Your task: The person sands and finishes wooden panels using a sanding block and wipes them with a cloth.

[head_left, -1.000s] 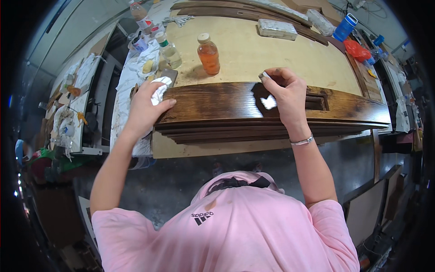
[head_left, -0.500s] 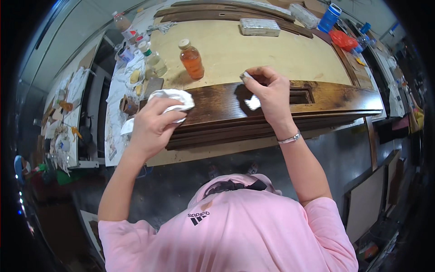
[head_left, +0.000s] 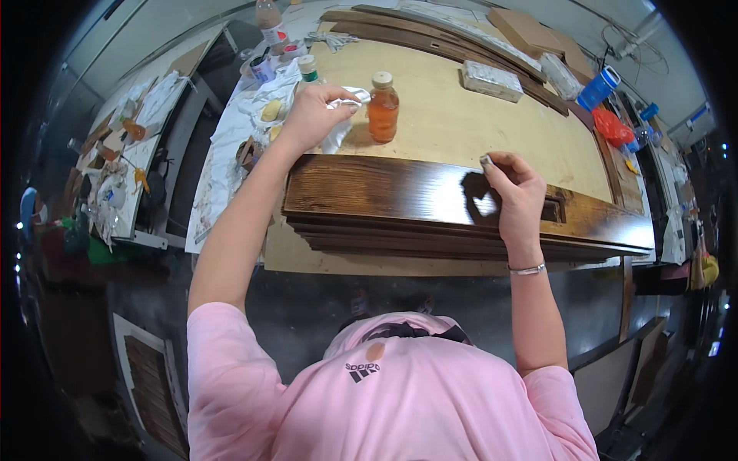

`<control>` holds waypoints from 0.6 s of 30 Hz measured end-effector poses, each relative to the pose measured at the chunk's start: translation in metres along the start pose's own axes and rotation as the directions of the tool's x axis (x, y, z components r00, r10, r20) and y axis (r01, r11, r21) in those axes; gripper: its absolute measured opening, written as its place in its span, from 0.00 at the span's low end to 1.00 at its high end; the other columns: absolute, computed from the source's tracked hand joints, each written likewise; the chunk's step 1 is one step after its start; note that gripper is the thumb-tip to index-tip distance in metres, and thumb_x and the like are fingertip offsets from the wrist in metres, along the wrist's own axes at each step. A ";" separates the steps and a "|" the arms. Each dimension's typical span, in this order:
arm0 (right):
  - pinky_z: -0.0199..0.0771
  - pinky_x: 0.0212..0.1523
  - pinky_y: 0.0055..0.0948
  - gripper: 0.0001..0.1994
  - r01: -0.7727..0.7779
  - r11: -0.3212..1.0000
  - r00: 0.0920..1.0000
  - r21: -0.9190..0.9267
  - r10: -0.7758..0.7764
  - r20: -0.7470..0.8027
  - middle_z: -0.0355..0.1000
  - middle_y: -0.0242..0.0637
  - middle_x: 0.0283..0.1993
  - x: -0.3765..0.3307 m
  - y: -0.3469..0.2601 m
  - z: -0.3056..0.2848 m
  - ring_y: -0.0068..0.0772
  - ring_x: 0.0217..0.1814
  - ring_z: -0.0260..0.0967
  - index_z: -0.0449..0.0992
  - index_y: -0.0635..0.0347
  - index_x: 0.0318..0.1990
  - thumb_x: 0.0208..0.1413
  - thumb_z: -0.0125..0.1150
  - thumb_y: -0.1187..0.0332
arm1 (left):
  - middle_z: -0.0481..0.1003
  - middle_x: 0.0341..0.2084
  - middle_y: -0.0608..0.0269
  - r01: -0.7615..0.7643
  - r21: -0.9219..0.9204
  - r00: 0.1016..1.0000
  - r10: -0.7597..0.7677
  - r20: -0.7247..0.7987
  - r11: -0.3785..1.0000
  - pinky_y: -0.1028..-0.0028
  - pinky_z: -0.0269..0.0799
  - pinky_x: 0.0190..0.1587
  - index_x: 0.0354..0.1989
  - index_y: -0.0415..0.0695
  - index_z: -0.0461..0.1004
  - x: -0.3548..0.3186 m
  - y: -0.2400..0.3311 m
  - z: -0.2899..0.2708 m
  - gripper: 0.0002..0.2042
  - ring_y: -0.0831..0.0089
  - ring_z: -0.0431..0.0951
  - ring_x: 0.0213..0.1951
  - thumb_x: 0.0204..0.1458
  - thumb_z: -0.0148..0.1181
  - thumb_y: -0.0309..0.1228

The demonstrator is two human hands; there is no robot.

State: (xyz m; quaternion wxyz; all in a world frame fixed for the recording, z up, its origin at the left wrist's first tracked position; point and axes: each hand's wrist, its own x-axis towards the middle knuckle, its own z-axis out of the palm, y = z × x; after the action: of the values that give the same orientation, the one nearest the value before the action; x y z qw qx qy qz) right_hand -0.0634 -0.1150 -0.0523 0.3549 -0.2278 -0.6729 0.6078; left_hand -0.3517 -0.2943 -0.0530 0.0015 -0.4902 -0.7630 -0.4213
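Note:
My left hand [head_left: 311,117] is past the far left end of a dark stained wooden board [head_left: 369,187], its fingers closed on a crumpled white cloth [head_left: 337,138]. Just to its right stands a capped bottle of amber liquid [head_left: 383,111]. Behind the hand, a clear bottle with a green band [head_left: 307,67] is partly hidden. My right hand [head_left: 520,201] hovers over the board near its rectangular slot [head_left: 553,209]. Thumb and fingers pinch a small pale piece [head_left: 485,160], too small to name. The board is the top one of a stack and has a glossy surface.
White sheeting [head_left: 219,165] with tubs and scraps covers the table's left side. Long dark strips [head_left: 430,44], a wrapped block [head_left: 492,81], a blue bottle [head_left: 598,88] and a red bag [head_left: 613,127] lie toward the back. Panels [head_left: 615,369] lean at the lower right.
My left hand has moved the cloth off the board's left end, away from me, toward the bottles. My right hand still pinches the small piece above the board. The whole view has shifted.

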 end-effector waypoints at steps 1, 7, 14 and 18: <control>0.69 0.34 0.17 0.08 -0.002 1.000 1.000 0.024 0.001 0.009 0.77 0.30 0.32 0.000 -0.001 0.000 0.16 0.32 0.71 0.80 0.70 0.40 0.54 0.66 0.76 | 0.80 0.37 0.63 0.174 -0.144 0.984 -0.167 0.061 0.974 0.76 0.71 0.41 0.40 0.38 0.82 -0.001 -0.008 0.000 0.09 0.76 0.77 0.36 0.51 0.63 0.23; 0.67 0.37 0.16 0.07 0.004 0.996 1.000 -0.087 -0.004 0.000 0.76 0.30 0.34 0.002 -0.002 0.002 0.15 0.35 0.69 0.80 0.70 0.40 0.55 0.65 0.75 | 0.78 0.47 0.58 0.358 -0.367 0.916 -0.246 0.318 0.859 0.74 0.75 0.46 0.54 0.42 0.77 0.002 -0.013 -0.001 0.17 0.74 0.79 0.41 0.57 0.63 0.32; 0.60 0.38 0.18 0.09 -0.001 0.992 0.999 -0.123 -0.004 -0.041 0.76 0.29 0.36 0.002 0.001 0.003 0.16 0.36 0.65 0.81 0.68 0.42 0.55 0.63 0.75 | 0.81 0.37 0.56 0.253 -0.142 0.962 -0.233 0.141 0.957 0.69 0.74 0.44 0.42 0.41 0.81 -0.041 -0.094 -0.011 0.10 0.70 0.80 0.38 0.53 0.61 0.30; 0.62 0.38 0.17 0.08 0.024 0.989 0.998 -0.145 -0.032 -0.056 0.75 0.28 0.35 0.002 0.001 0.004 0.15 0.35 0.65 0.81 0.68 0.42 0.55 0.64 0.75 | 0.78 0.31 0.51 0.430 0.279 0.874 -0.473 0.110 0.859 0.59 0.74 0.44 0.32 0.41 0.79 -0.117 -0.137 0.020 0.05 0.54 0.79 0.38 0.48 0.62 0.28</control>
State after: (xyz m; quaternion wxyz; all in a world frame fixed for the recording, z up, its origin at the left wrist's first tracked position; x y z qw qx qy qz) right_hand -0.0682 -0.1163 -0.0529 0.3653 -0.2610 -0.7076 0.5457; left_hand -0.3856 -0.3913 -0.2029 -0.1036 -0.3281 -0.9001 -0.2674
